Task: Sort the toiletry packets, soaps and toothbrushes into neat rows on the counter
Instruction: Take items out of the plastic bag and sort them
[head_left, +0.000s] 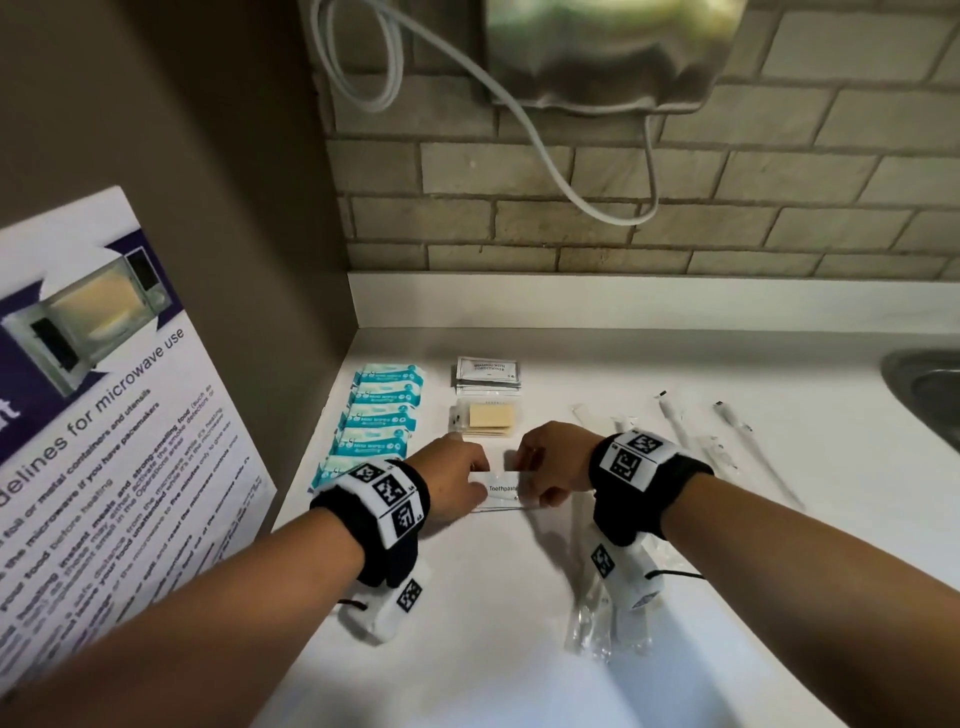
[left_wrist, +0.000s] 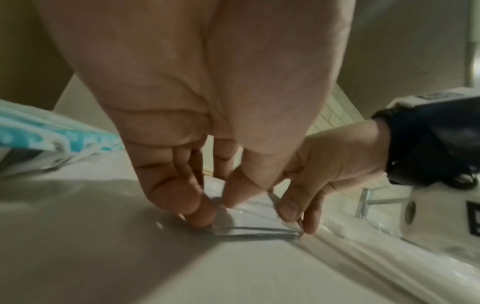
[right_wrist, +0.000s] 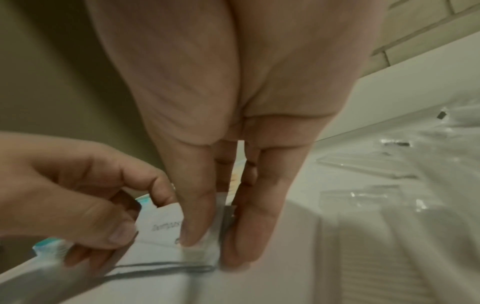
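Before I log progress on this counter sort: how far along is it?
Done: wipe packs in a column, shampoo sachets and soaps stacked behind. In hand: left hand and right hand square a toothpaste packet stack. Left: toothbrushes lie scattered on the right.

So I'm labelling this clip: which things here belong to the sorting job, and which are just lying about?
Part of the job:
toothpaste packets, pinched by left hand and right hand
wipes packs
shampoo sachets
soaps
wrapped toothbrushes

Just there:
microwave poster
sink
white cable
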